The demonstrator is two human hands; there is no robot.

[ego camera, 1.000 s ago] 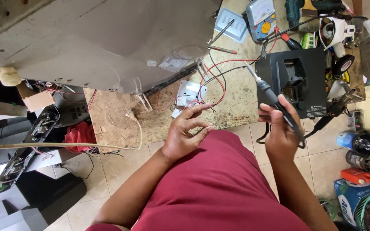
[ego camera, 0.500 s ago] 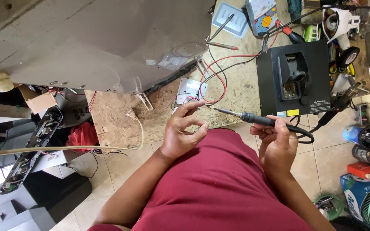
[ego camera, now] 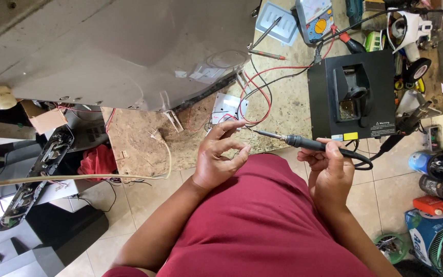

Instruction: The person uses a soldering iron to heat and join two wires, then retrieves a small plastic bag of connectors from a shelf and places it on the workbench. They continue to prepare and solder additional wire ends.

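Right hand point(ego camera: 330, 166) clamped in a closed grip round the black handle of a soldering iron point(ego camera: 303, 143), metal tip aimed left toward the left hand. Left hand point(ego camera: 220, 156) raised just beside that tip, thumb and forefinger pinched nearly together; cannot tell whether anything thin sits between them. Both hands hovering over the near edge of the desk point(ego camera: 144, 149), a worn chipboard top, above a lap in dark red cloth.

Just beyond the left fingertips, a small white circuit board point(ego camera: 227, 106) lying flat on the desk with red wires point(ego camera: 262, 92) looping away to the far right. Right of the iron, close behind the right hand, a black soldering station point(ego camera: 355, 97) standing on the desk. Further off, a yellow-dialled multimeter point(ego camera: 316, 16) with a probe point(ego camera: 266, 53) lying near it. Covering the far left of the desk, a large grey metal panel point(ego camera: 108, 51). Down on the tiled floor at left, a red cloth point(ego camera: 97, 160) and dark casings; at right, cans and tools crowded together.
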